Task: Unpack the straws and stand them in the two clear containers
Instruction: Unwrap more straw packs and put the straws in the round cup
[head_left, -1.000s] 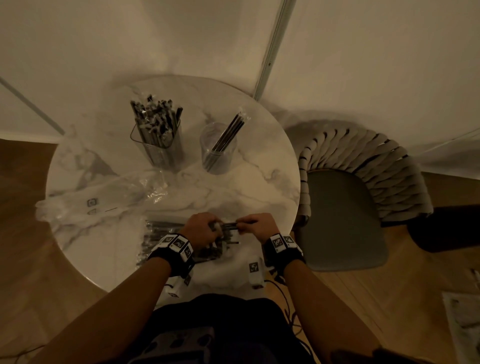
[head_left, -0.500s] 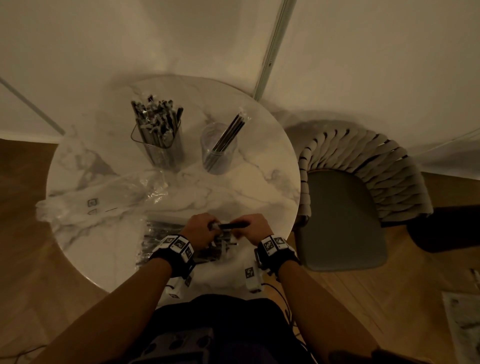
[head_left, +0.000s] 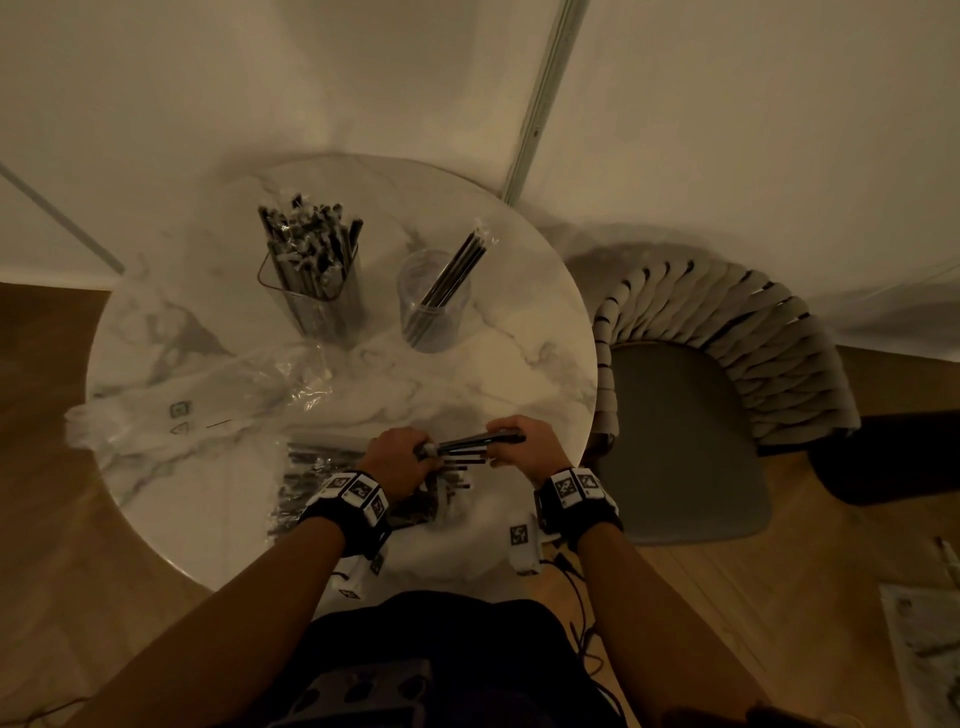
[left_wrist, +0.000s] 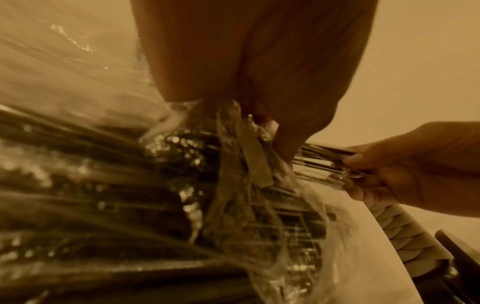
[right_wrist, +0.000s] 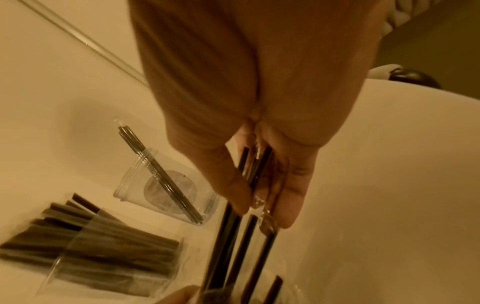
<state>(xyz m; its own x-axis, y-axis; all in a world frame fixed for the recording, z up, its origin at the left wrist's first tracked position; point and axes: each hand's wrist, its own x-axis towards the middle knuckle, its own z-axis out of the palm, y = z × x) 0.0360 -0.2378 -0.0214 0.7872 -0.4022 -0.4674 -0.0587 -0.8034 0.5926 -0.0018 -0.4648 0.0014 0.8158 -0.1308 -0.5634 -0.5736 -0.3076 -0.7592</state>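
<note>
Near the table's front edge, my right hand (head_left: 511, 441) grips a few black straws (head_left: 467, 443) in clear wrap (right_wrist: 249, 179). My left hand (head_left: 402, 457) pinches the crumpled plastic of the straw package (left_wrist: 233, 185) lying under it (head_left: 311, 483). The straws reach from the package mouth to my right hand (left_wrist: 389, 170). At the back of the table a square clear container (head_left: 319, 291) is packed with upright straws. To its right a round clear cup (head_left: 434, 301) holds a few leaning straws (right_wrist: 161, 174).
The round marble table (head_left: 493, 374) carries an empty crumpled plastic bag (head_left: 171, 410) on its left side. A woven-back chair (head_left: 691, 405) stands close to the right edge. White walls rise behind the table. Cables hang near my lap.
My right hand has slid to the right, drawing the few straws farther out of the package. My left hand has stayed in place on the plastic.
</note>
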